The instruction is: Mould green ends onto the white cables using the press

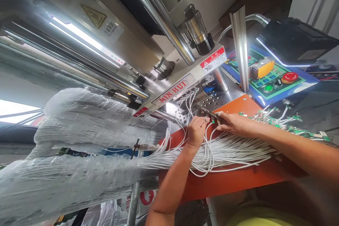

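My left hand (196, 130) is closed in a pinch on the end of a white cable, by the front of the press. My right hand (233, 124) is wrapped around a narrow dark metal tool (209, 112) whose tip points at the press bed; its exact kind is unclear. A small green-and-silver connector (213, 120) shows between the hands. Beneath both hands, a thick bundle of white cables (233, 150) lies across the orange table (217, 183). Several cable ends sit in the metal mould under the press head (188, 95).
A blue control panel (278, 81) with a red stop button (289, 77) stands right of the press. Green circuit-board cable ends (296, 127) spread along the right. Plastic-wrapped cable bundles (79, 123) hang at left, near a metal clamp (145, 147). Steel guide rods (159, 10) rise above the bed.
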Motion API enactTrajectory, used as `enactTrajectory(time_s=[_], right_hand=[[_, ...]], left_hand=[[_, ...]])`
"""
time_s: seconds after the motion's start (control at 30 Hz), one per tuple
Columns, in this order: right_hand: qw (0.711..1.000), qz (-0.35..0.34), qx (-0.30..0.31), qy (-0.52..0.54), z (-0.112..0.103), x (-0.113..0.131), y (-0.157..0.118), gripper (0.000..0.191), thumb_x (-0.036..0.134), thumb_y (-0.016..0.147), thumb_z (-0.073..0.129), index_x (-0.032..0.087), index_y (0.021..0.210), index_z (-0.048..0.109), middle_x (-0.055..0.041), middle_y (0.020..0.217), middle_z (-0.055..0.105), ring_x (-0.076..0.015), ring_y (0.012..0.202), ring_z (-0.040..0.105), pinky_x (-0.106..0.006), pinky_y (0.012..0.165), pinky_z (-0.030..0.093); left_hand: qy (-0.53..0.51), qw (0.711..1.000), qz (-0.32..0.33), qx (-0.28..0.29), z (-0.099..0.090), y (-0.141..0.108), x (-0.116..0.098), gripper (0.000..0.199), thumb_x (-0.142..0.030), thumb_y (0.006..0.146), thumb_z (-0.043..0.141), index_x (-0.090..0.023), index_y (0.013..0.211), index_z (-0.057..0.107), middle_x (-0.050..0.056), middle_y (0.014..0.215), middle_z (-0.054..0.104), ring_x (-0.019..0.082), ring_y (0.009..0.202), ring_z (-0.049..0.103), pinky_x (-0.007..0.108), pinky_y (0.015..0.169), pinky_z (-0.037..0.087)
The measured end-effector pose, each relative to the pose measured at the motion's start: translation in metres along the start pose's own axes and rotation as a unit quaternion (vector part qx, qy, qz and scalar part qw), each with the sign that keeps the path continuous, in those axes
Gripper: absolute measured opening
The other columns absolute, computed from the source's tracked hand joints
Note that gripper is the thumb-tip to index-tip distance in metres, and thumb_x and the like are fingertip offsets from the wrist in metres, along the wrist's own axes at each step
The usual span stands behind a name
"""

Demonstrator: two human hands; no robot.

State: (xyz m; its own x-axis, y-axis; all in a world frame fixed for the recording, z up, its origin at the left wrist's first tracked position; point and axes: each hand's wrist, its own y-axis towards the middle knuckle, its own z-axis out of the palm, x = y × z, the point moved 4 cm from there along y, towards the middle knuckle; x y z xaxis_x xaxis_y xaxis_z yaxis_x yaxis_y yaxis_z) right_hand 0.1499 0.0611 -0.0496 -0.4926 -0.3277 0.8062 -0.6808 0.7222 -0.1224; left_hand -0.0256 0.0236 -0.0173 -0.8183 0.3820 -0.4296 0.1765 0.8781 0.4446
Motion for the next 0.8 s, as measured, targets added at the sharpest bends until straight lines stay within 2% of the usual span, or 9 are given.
enactTrajectory(time_s=[0.23,0.3,0.37,0.47,0.53,0.6,0.63,0.73,0.8], right_hand=[[0.999,0.02,0.0,-0.045,0.001,0.006,-0.002,0.024,0.044,0.087,0.05,0.024,0.098,0.046,-0.0073,0.089,0.065,-0.0237,0.079,0.062,-0.029,0.063,0.039],[0.999,0.02,-0.006,-0.041,0.0,0.005,-0.002,0.023,0.044,0.087,0.051,0.024,0.096,0.046,-0.0068,0.09,0.065,-0.0235,0.08,0.061,-0.029,0.064,0.039],[1.0,0.009,-0.004,-0.013,0.0,0.004,-0.002,0.023,0.044,0.086,0.052,0.024,0.096,0.046,-0.0063,0.092,0.065,-0.0229,0.082,0.061,-0.029,0.065,0.039],[1.0,-0.006,0.004,0.023,0.0,0.002,-0.001,0.025,0.046,0.086,0.052,0.023,0.094,0.046,-0.0054,0.091,0.064,-0.0217,0.081,0.06,-0.029,0.067,0.04],[1.0,-0.008,0.0,0.024,0.0,0.001,0.0,0.025,0.047,0.086,0.051,0.023,0.092,0.046,-0.0052,0.089,0.064,-0.0214,0.08,0.059,-0.029,0.067,0.04],[1.0,-0.008,-0.003,0.021,-0.001,0.002,-0.001,0.025,0.047,0.086,0.051,0.023,0.091,0.046,-0.0055,0.089,0.064,-0.0211,0.079,0.059,-0.029,0.066,0.04],[1.0,-0.006,-0.003,0.02,-0.001,0.003,-0.001,0.025,0.047,0.086,0.051,0.023,0.091,0.046,-0.0058,0.089,0.064,-0.021,0.078,0.059,-0.029,0.066,0.041],[1.0,-0.005,-0.002,0.018,-0.001,0.005,-0.001,0.025,0.047,0.086,0.051,0.023,0.093,0.047,-0.0066,0.09,0.065,-0.0206,0.078,0.058,-0.03,0.067,0.041],[1.0,-0.003,-0.002,0.016,-0.001,0.004,-0.001,0.025,0.047,0.086,0.051,0.023,0.093,0.047,-0.0066,0.089,0.065,-0.0202,0.076,0.058,-0.029,0.066,0.041]], left_hand=[[-0.04,0.999,-0.029,-0.002,0.003,0.003,0.009,0.01,-0.016,0.08,0.07,-0.022,0.086,0.075,0.003,0.082,0.074,0.016,0.078,0.065,0.03,0.074,0.053],[-0.055,0.996,-0.066,0.008,0.002,0.003,0.011,0.01,-0.016,0.078,0.071,-0.023,0.084,0.075,0.003,0.082,0.074,0.016,0.08,0.065,0.031,0.076,0.053],[-0.112,0.985,-0.131,0.029,0.002,0.001,0.014,0.016,-0.019,0.074,0.075,-0.022,0.09,0.075,0.004,0.088,0.073,0.017,0.084,0.066,0.03,0.076,0.053],[-0.256,0.932,-0.255,0.029,0.002,-0.002,0.021,0.03,-0.03,0.073,0.076,-0.019,0.1,0.071,0.007,0.096,0.072,0.018,0.086,0.067,0.028,0.074,0.053],[-0.337,0.882,-0.329,-0.002,0.002,-0.005,0.026,0.032,-0.039,0.078,0.07,-0.016,0.1,0.068,0.006,0.087,0.071,0.016,0.079,0.067,0.027,0.071,0.052],[-0.379,0.847,-0.372,-0.038,0.0,-0.006,0.03,0.036,-0.045,0.08,0.066,-0.015,0.101,0.064,0.005,0.077,0.07,0.015,0.072,0.066,0.026,0.068,0.052],[-0.388,0.838,-0.379,-0.048,-0.001,-0.006,0.031,0.038,-0.046,0.081,0.065,-0.015,0.103,0.062,0.005,0.077,0.069,0.014,0.071,0.066,0.027,0.068,0.052],[-0.367,0.852,-0.369,-0.049,-0.004,-0.002,0.028,0.039,-0.051,0.089,0.051,-0.016,0.108,0.055,0.009,0.089,0.072,0.016,0.079,0.067,0.032,0.074,0.053],[-0.304,0.889,-0.339,-0.042,-0.006,0.002,0.02,0.038,-0.05,0.092,0.046,-0.016,0.107,0.056,0.012,0.097,0.072,0.018,0.086,0.067,0.035,0.079,0.052]])
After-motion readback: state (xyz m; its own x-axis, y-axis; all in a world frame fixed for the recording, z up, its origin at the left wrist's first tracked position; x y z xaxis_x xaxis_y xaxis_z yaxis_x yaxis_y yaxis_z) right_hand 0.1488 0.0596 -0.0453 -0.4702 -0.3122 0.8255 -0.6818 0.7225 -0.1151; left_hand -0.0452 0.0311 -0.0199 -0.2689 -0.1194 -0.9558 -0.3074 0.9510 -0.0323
